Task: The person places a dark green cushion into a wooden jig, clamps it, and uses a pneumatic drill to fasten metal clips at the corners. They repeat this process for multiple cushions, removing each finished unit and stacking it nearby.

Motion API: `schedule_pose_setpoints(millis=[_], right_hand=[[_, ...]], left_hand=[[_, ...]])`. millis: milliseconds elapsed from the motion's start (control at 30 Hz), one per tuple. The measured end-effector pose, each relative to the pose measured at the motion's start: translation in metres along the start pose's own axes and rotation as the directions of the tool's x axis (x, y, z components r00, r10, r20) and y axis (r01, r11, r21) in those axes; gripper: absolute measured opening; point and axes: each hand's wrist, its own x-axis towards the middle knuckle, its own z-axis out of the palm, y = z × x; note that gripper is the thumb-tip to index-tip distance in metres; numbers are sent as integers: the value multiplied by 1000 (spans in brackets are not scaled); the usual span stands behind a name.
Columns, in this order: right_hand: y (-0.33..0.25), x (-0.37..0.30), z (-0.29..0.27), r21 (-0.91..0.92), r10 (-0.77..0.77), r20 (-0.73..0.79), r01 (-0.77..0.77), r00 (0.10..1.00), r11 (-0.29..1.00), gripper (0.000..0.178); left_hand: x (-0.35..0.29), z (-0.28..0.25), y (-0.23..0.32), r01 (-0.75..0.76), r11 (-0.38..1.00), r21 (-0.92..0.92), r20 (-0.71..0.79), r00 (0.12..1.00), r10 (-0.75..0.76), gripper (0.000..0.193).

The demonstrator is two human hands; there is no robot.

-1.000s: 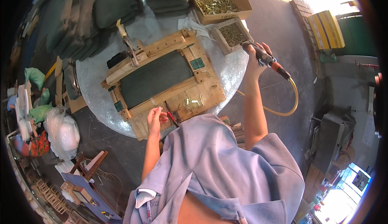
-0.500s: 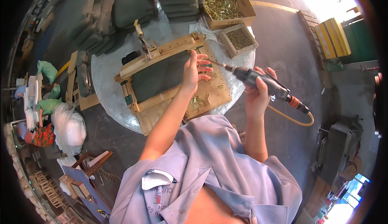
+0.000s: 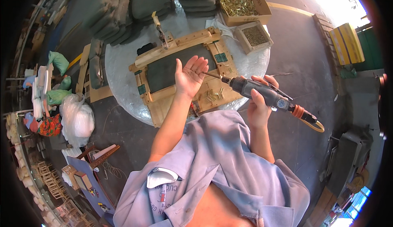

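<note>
My right hand (image 3: 258,110) is wrapped around a dark power screwdriver (image 3: 264,94) with an orange collar and a yellowish hose at its rear. Its long bit points left, the tip close by the fingers of my left hand (image 3: 190,79). That left hand is palm up, fingers stretched out, over the near part of a wooden frame jig (image 3: 141,79). Inside the jig lies a dark fabric-like panel (image 3: 163,72), partly hidden by the hand. A toggle clamp (image 3: 160,31) stands at the jig's far bar. Several small brass-coloured metal pieces (image 3: 215,95) lie on the board nearby.
The round table (image 3: 116,73) has a shiny plastic covering. Stacks of dark pads (image 3: 151,2) stand along its far side. Far right are a carton (image 3: 247,21) of brass-coloured pieces and a wooden box (image 3: 242,42) of small fasteners. A plastic-wrapped bundle (image 3: 77,122) sits on the left.
My left hand has turned palm up and shifted slightly nearer. The screwdriver has dropped a little, its bit tip now close to the left fingers. The whole view has shifted somewhat.
</note>
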Motion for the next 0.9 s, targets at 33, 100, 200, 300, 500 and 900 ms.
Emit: schedule_pose_setpoints(millis=[33,100,200,300,500,900], right_hand=[[-1,0,1,4,6,11,-6,1000,1000,68],[-2,-1,5,8,1,34,-1,999,1000,67],[0,-2,8,-18,-18,54,19,998,1000,65],[1,-2,12,-41,-23,47,25,999,999,64],[5,-2,13,6,-42,41,42,998,999,64],[4,-1,19,-33,6,23,-5,1000,999,64]], left_hand=[[-4,14,-2,-3,1000,-21,16,1000,4,82],[-9,29,-3,4,999,-49,52,999,-1,87],[-13,35,-2,33,998,-53,105,994,-28,91],[-15,38,-2,58,998,-4,127,990,-57,92],[-15,38,-6,105,984,145,152,980,-127,92],[-21,25,-3,143,959,244,37,987,-156,87]])
